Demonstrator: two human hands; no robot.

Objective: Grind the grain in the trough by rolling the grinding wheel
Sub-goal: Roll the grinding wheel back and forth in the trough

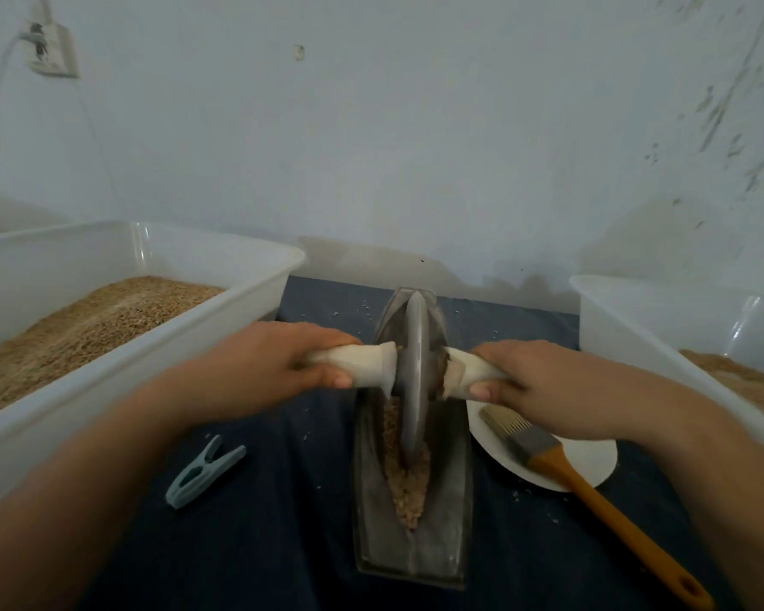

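A dull grey metal grinding wheel stands in a matt, scuffed metal trough of coarse, crumbly grain — its handles wrapped in white cloth. Below lies dark blue fabric; nearby, smooth translucent plastic tubs and a glossy orange-handled brush on a paper plate.

dark cloth | trough | clothespin | plate | two tubs

A makeshift home workroom: scuffed painted wall, surface-mounted socket far left, grain-filled plastic tubs on a cloth-covered desk.
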